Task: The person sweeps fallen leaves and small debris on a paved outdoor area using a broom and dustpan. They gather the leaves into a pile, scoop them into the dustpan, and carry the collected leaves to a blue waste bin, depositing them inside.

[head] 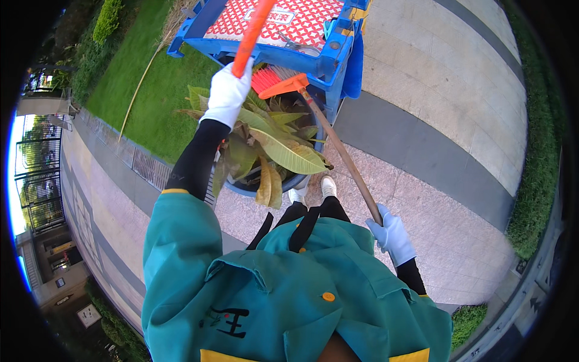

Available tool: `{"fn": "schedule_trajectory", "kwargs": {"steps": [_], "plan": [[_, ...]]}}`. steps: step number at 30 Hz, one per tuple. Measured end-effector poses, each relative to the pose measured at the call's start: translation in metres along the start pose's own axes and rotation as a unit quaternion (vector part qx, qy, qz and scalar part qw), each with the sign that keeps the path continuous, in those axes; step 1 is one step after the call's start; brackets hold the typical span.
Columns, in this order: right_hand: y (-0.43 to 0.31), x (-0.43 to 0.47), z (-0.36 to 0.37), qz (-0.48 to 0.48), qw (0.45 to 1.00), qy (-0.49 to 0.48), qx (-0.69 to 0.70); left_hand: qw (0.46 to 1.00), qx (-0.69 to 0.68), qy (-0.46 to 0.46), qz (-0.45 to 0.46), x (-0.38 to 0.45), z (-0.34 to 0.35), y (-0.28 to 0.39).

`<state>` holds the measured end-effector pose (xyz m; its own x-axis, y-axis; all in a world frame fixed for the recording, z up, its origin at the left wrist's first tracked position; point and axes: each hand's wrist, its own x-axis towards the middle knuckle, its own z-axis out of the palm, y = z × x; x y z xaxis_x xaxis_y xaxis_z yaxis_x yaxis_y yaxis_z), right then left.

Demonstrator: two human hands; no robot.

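My left hand (230, 92), in a white glove, grips an orange pole (253, 34) that rises past the top of the picture; its far end is out of view. Low on the right, my gloved right hand (391, 233) is closed around the wooden handle of a broom (346, 158). The broom's orange head (285, 86), with red and grey bristles, lies over the far side of a dark round tub (291, 182). Large green and browning leaves (287, 149) fill the tub and hang over its rim, just below my left hand.
Beyond the tub stands a blue plastic cart (271, 54) with a red-and-white patterned sheet (226, 22) and metal tongs (298, 45) on it. A long thin stick (140, 90) slants over the lawn (154, 104). A drain grate (135, 160) edges the paving (429, 194).
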<state>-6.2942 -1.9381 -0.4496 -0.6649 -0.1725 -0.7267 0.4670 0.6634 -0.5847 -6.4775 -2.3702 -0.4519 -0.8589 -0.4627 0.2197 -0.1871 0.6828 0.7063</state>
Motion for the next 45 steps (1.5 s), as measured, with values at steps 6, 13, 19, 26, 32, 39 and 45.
{"fn": "schedule_trajectory", "kwargs": {"steps": [6, 13, 19, 26, 32, 39, 45], "plan": [[0.004, -0.011, -0.005, -0.01, 1.0, -0.005, -0.002, 0.972, 0.185, -0.107, 0.1, 0.009, 0.032, 0.012], [0.008, -0.045, -0.036, 0.044, 0.99, -0.11, 0.082, 0.949, 0.248, -0.122, 0.154, 0.013, -0.016, 0.031], [-0.016, -0.046, -0.073, -0.21, 0.955, -0.054, -0.203, 0.957, 0.259, -0.068, 0.112, -0.002, -0.067, 0.05], [-0.064, 0.012, -0.077, -0.188, 0.817, -0.063, -0.542, 0.969, 0.242, 0.057, -0.001, -0.046, -0.175, 0.029], [-0.15, 0.025, -0.064, -0.187, 0.752, -0.095, -0.625, 0.967, 0.118, 0.179, -0.138, -0.137, -0.29, -0.031], [-0.283, 0.096, 0.032, -0.15, 0.657, -0.186, -0.715, 0.915, 0.0, 0.265, -0.306, -0.289, -0.319, -0.123], [-0.275, 0.164, 0.107, -0.268, 0.559, -0.086, -0.78, 0.863, 0.01, 0.275, -0.423, -0.373, -0.296, -0.175]]}}
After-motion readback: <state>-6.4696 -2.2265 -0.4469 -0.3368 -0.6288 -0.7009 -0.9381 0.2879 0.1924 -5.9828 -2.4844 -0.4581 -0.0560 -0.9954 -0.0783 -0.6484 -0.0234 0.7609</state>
